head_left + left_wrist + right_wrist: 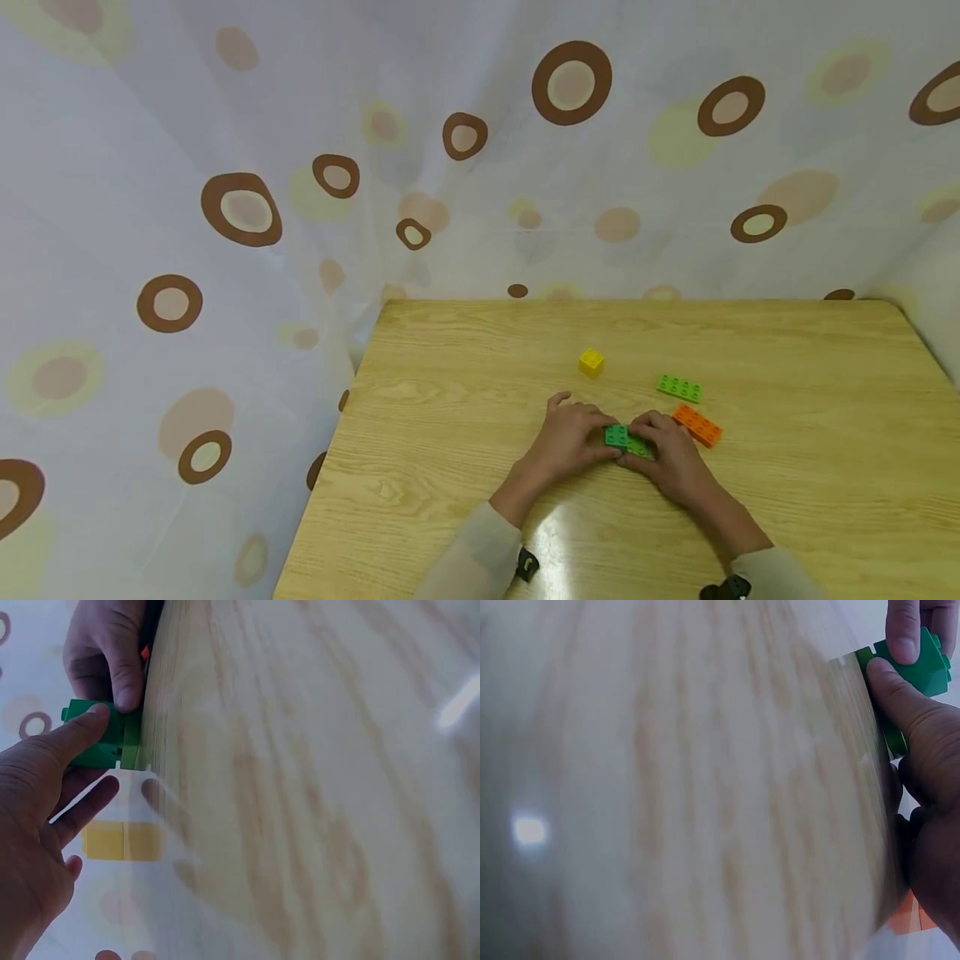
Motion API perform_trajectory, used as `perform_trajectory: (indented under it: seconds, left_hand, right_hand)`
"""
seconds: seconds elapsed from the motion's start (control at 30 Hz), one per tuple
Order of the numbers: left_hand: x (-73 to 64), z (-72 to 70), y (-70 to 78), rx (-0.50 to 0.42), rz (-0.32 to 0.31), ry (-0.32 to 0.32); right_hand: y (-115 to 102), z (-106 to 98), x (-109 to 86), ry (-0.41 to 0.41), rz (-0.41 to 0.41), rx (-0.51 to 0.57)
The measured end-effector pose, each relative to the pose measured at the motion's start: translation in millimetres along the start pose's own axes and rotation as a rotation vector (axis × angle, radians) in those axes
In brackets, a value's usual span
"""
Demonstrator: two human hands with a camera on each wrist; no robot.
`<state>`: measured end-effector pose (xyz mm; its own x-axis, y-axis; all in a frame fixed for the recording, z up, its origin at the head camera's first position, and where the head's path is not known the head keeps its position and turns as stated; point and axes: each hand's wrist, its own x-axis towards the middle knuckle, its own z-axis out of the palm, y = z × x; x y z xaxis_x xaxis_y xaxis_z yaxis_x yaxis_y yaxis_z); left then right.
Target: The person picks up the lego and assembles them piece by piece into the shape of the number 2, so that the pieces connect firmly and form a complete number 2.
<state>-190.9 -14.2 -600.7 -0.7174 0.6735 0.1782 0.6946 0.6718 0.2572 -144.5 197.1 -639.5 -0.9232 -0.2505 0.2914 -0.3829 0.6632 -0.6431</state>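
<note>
The two hands meet over a wood-grain counter [450, 375], clasping a pair of stacked toy building bricks between them. The left hand [570, 437] pinches a dark green two-by-two brick [617, 436] between thumb and fingers, one of its other fingers sticking out away from the brick. The right hand [667, 457] has its thumb and forefinger on either side of a thinner lime-green plate [638, 448], which lies low against the counter under the dark green brick. The brick stands studs up at the plate's left end, with some of the plate's studs showing beside it; whether the two are pressed fully together cannot be told.

Just beyond the right hand lies an orange two-by-four brick [697, 426], set at a slant. Farther back is a loose lime-green two-by-four plate [679, 388], and to its left, near the left hand's far side, a yellow two-by-two brick [591, 362]. Pale sleeves [474, 554] cover the forearms, and a white cloth [480, 192] patterned with brown rings hangs behind the counter.
</note>
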Motion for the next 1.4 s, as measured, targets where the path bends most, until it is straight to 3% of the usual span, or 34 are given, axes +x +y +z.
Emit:
perform_trajectory:
  seconds: [0.27, 0.43, 0.6, 0.73, 0.9, 1.07, 1.13, 1.27, 1.4]
  left_hand:
    - [1.0, 3.4, -0.7, 0.0, -0.005, -0.002]
    - [0.0, 6.6, -4.5, -0.084, 0.016, 0.028]
    - [-5.0, 21.7, -14.5, -0.214, -0.023, 0.074]
    - [-8.3, 28.8, -17.5, -0.259, -0.039, 0.103]
    - [-11.9, 29.0, -14.4, -0.286, -0.05, 0.09]
    - [-10.6, 30.0, -14.3, -0.292, -0.061, 0.094]
    - [-9.7, 30.7, -15.2, -0.293, -0.062, 0.095]
    - [-9.1, 33.1, -16.7, -0.293, -0.057, 0.09]
    - [-9.5, 34.9, -16.6, -0.292, -0.056, 0.095]
  right_hand:
    - [2.5, -1.7, 2.4, 0.003, -0.011, -0.013]
    - [3.3, -2.3, 4.2, 0.008, -0.032, -0.021]
    - [2.8, -0.4, 5.9, -0.012, -0.018, -0.025]
    - [-0.1, -1.9, 5.2, -0.027, 0.001, -0.02]
    - [-4.6, -17.0, -7.2, -0.003, 0.087, 0.026]
    - [7.2, -41.1, -18.1, 0.229, 0.226, 0.1]
    - [15.9, -48.7, -21.4, 0.284, 0.311, 0.15]
    - [31.6, -54.5, -24.9, 0.271, 0.421, 0.25]
    - [38.7, -47.9, -22.3, 0.229, 0.43, 0.241]
